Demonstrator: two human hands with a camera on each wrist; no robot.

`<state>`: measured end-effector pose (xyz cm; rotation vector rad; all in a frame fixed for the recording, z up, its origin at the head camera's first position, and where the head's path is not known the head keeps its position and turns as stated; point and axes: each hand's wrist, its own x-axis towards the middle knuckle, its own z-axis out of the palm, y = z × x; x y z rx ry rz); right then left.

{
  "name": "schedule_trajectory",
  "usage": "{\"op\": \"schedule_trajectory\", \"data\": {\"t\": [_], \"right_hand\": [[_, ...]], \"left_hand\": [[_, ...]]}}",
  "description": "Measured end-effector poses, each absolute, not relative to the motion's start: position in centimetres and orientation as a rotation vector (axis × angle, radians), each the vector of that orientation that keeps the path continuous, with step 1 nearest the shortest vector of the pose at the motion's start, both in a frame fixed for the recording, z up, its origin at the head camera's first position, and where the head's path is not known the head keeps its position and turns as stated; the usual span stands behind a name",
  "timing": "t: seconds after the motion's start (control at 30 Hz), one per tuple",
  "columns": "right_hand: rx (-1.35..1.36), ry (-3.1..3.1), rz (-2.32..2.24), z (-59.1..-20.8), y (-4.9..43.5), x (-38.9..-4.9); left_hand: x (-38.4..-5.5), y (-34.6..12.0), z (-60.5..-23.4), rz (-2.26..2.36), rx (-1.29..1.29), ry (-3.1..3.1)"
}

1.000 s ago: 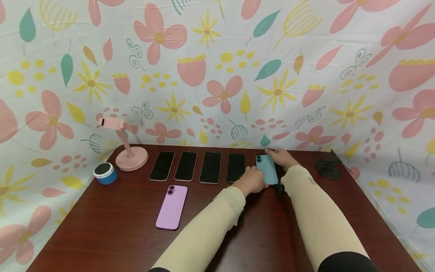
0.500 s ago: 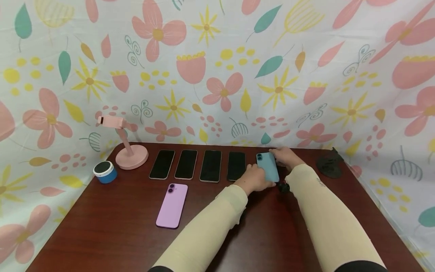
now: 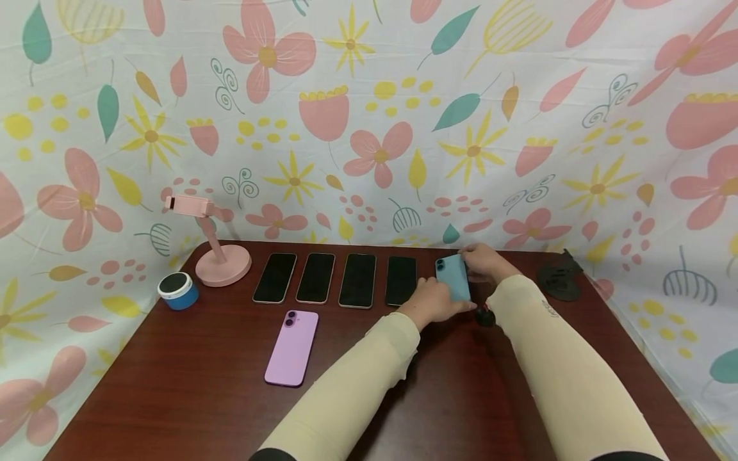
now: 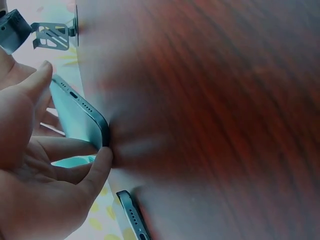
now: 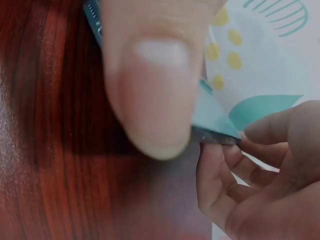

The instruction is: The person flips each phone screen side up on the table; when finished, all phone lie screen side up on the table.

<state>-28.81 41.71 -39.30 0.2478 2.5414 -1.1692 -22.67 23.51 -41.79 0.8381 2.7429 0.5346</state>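
A light blue phone (image 3: 453, 277) lies back up near the table's far edge, its camera corner at the upper left. In the left wrist view the phone (image 4: 80, 112) is tilted, its right side raised and its left side close to the table. My left hand (image 3: 432, 301) grips its lower end, fingers at the left edge and thumb stretched toward the lower right corner. My right hand (image 3: 485, 262) pinches the upper right edge, fingertips under it. In the right wrist view the left thumb (image 5: 155, 100) looms in front and hides much of the phone.
Several dark phones (image 3: 357, 280) lie screen up in a row left of the hands. Nearer lies a purple phone (image 3: 291, 349). A pink phone stand (image 3: 223, 264) and a blue round container (image 3: 179, 292) stand far left. A dark stand (image 3: 559, 276) is far right.
The blue phone's right side has come up and it has turned slightly. My left thumb has stretched out further right along its lower end. The right hand has shifted slightly right.
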Motion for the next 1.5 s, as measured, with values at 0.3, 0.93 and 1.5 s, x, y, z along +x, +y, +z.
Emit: {"op": "schedule_trajectory", "data": {"t": [0.3,0.93,1.5], "right_hand": [[0.188,2.545,-1.161,-38.0,41.2,-28.4],[0.177,2.515,-1.199,-36.6,39.5,-28.7],[0.143,2.311,-1.443,-39.2,40.1,-28.9]], "left_hand": [[-23.2,23.1,-41.6,0.639,0.793,2.681],[-24.3,20.8,-40.4,1.184,0.646,2.199],[-23.9,20.0,-40.0,1.391,0.588,2.061]]}}
